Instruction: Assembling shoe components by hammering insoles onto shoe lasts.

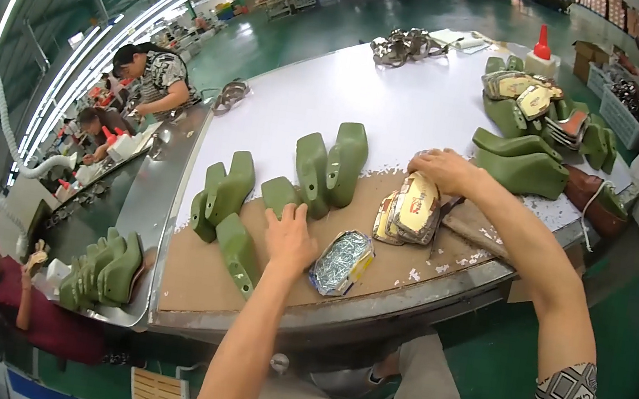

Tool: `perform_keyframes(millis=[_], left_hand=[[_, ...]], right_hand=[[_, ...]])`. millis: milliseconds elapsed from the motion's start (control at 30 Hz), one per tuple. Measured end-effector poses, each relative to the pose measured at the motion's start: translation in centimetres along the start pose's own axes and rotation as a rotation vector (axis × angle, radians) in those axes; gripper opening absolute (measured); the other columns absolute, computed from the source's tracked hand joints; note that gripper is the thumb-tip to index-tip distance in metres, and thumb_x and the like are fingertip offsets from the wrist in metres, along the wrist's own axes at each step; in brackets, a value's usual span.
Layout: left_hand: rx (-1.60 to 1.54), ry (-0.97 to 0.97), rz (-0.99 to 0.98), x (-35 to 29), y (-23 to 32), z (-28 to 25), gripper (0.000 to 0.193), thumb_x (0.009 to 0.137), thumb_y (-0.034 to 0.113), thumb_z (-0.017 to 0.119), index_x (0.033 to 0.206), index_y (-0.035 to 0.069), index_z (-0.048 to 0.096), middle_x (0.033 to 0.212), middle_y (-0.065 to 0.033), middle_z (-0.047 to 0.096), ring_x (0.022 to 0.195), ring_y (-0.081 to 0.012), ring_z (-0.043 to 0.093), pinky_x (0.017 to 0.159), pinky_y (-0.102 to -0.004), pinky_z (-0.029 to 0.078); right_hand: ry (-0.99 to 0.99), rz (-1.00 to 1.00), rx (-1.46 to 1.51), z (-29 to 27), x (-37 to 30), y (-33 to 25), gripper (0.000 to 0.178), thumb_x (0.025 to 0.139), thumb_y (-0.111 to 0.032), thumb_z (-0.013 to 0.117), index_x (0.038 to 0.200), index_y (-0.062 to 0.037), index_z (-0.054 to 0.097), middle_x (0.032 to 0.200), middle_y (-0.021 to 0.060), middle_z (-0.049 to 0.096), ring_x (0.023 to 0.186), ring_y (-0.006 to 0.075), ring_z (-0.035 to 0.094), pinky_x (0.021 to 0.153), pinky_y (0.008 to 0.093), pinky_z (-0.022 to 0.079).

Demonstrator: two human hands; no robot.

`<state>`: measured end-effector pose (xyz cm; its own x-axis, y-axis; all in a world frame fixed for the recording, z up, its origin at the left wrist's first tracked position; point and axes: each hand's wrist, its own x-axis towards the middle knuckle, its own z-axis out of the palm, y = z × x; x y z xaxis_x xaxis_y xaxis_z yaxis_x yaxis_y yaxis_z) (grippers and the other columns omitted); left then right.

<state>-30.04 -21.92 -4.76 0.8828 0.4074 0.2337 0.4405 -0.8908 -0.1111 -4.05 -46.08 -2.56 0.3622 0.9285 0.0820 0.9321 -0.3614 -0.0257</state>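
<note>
My left hand [290, 238] has its fingers closed on the near end of a green shoe last [279, 193]. Beside it stand two more green lasts [347, 164], and another last [235, 253] lies to the left of my wrist. My right hand [446, 170] reaches over a stack of cream insoles with dark edges [416, 206], its fingers curled at the stack's far end; the fingertips are partly hidden. Between the hands, near the table edge, sits an open box of small metal nails [341, 262].
A wooden-handled tool, apparently a hammer [476, 229], lies right of the insoles among white scraps. More green lasts [521, 165] and insoles are piled at the right, by a red-tipped bottle [541, 55]. Other people work at a bench [143, 173] on the left.
</note>
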Motion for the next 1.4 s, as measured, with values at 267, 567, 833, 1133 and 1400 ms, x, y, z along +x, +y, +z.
perform_keyframes(millis=[267,567,833,1133,1400], left_hand=[[-0.338,0.147,-0.185,-2.6,-2.2,-3.3,0.065,0.086,0.030,0.061,0.143,0.011,0.036,0.128,-0.0184,0.053,0.121,-0.0382,0.047,0.104,-0.0486,0.034],[-1.269,0.129,-0.643,-8.0,-9.1,0.3,0.082,0.067,-0.001,0.071,0.140,0.000,0.034,0.118,-0.0200,0.056,0.101,-0.0274,0.060,0.080,-0.0368,0.053],[-1.982,0.270,-0.514,-22.3,-2.6,-5.4,0.068,0.080,0.010,0.067,0.139,-0.001,0.037,0.122,-0.0150,0.055,0.104,-0.0255,0.059,0.087,-0.0374,0.051],[-1.819,0.553,-0.235,-27.5,-1.8,-8.3,0.096,0.084,0.073,0.046,0.144,0.000,0.031,0.142,-0.0144,0.041,0.129,-0.0282,0.042,0.107,-0.0401,0.033],[-1.881,0.682,-0.723,-25.6,-12.3,-6.0,0.058,0.093,0.020,0.062,0.139,-0.003,0.035,0.126,-0.0137,0.051,0.113,-0.0204,0.053,0.095,-0.0342,0.046]], right_hand=[[0.905,0.319,0.672,0.1,-3.7,2.2,0.057,0.078,-0.021,0.065,0.128,-0.0033,0.042,0.096,0.0164,0.061,0.083,0.0276,0.063,0.075,0.0378,0.050],[0.387,0.308,2.028,0.3,-16.2,-16.6,0.062,0.096,-0.056,0.026,0.104,-0.0018,0.054,0.064,0.0112,0.059,0.048,0.0185,0.057,0.044,0.0309,0.049],[0.203,0.457,2.091,2.4,-17.0,-27.7,0.035,0.100,-0.036,0.045,0.117,-0.0048,0.044,0.095,0.0113,0.060,0.064,0.0152,0.060,0.054,0.0284,0.051],[0.137,-0.279,1.455,-0.4,-12.5,-35.8,0.106,0.075,-0.014,0.079,0.151,0.0000,0.007,0.147,0.0206,0.034,0.136,0.0222,0.034,0.113,0.0335,0.027],[0.224,-0.341,0.668,2.9,-5.7,-35.8,0.071,0.067,-0.011,0.080,0.129,-0.0029,0.045,0.114,0.0180,0.056,0.108,0.0367,0.055,0.091,0.0429,0.045]])
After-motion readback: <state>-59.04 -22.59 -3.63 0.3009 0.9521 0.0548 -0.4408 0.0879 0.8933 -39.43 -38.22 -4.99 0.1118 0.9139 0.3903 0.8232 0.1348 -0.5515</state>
